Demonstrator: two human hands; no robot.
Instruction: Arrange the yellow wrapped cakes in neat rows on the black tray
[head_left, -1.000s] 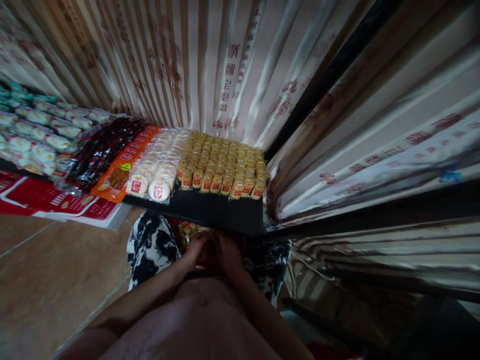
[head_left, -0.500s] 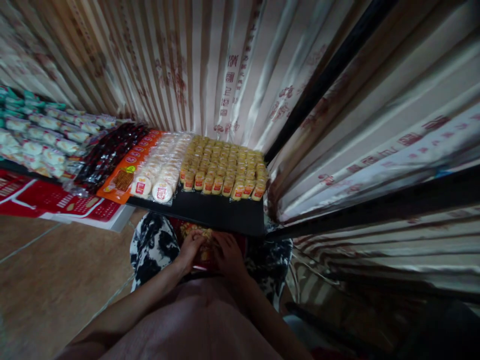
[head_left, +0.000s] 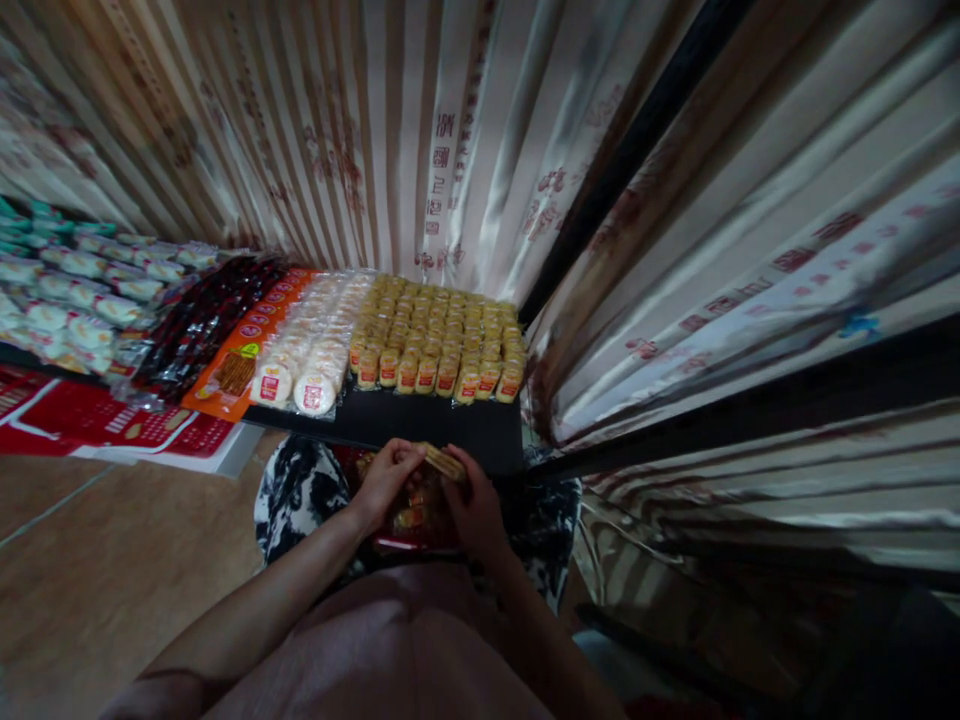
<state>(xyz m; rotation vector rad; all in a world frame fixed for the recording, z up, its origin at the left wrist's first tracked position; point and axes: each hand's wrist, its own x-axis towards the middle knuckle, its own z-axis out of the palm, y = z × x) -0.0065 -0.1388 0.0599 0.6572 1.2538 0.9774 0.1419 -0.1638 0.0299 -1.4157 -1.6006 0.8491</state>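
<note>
Between my two hands is a short row of small wrapped cakes point(head_left: 444, 461), yellowish-brown and held above my lap. My left hand point(head_left: 390, 482) pinches its left end, fingers closed. At the other end, my right hand point(head_left: 475, 500) is closed around it. Below them a red bag point(head_left: 416, 543) rests on my lap, with more wrapped pieces showing inside. Just beyond my hands, rows of the same kind of wrapped cakes point(head_left: 439, 340) stand on a black board point(head_left: 472, 428).
Left of the cakes lie white round wrapped crackers point(head_left: 315, 390), an orange snack bag point(head_left: 232, 375), dark wrapped sticks point(head_left: 202, 325) and white-and-green packets point(head_left: 82, 290). A red printed bag point(head_left: 150, 425) is under the board. Pleated curtains point(head_left: 405, 130) and a dark bar point(head_left: 750, 400) border the space.
Both hands have risen from the red bag toward the board's edge, bringing up the wrapped cakes between them. The view has shifted slightly.
</note>
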